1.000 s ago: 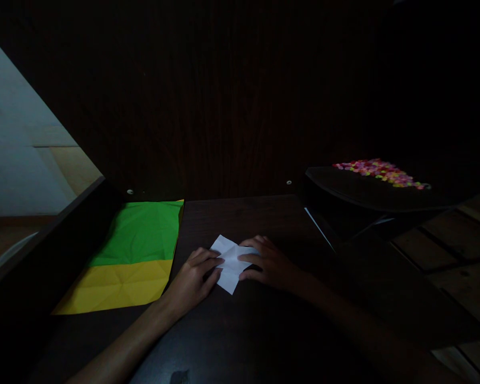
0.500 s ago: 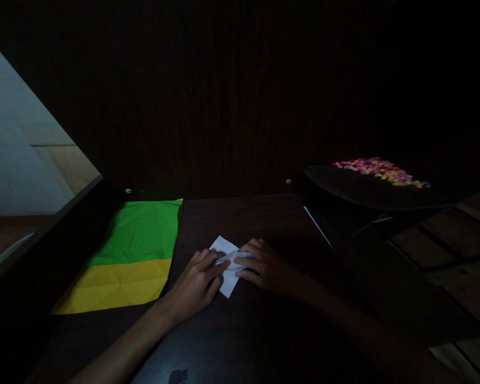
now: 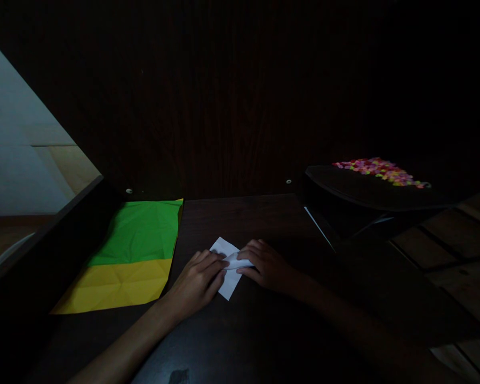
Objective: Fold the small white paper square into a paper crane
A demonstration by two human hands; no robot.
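A small white sheet of paper [image 3: 226, 266] lies partly folded on the dark table [image 3: 240, 218]. My left hand [image 3: 198, 280] presses on its left side, fingers over the middle crease. My right hand [image 3: 266, 265] pinches the paper's right flap, which is raised and pushed toward the centre. Both hands meet over the paper, and its near and far corners stick out from under them.
A green sheet over a yellow sheet [image 3: 132, 253] lies flat at the table's left. A dark tray [image 3: 344, 186] with several small bright pieces [image 3: 380, 170] stands at the right. A dark panel rises behind the table. Wooden floor shows at far right.
My hands have closed in on the white paper. The right flap has been lifted and folded toward the middle, so less of the paper shows.
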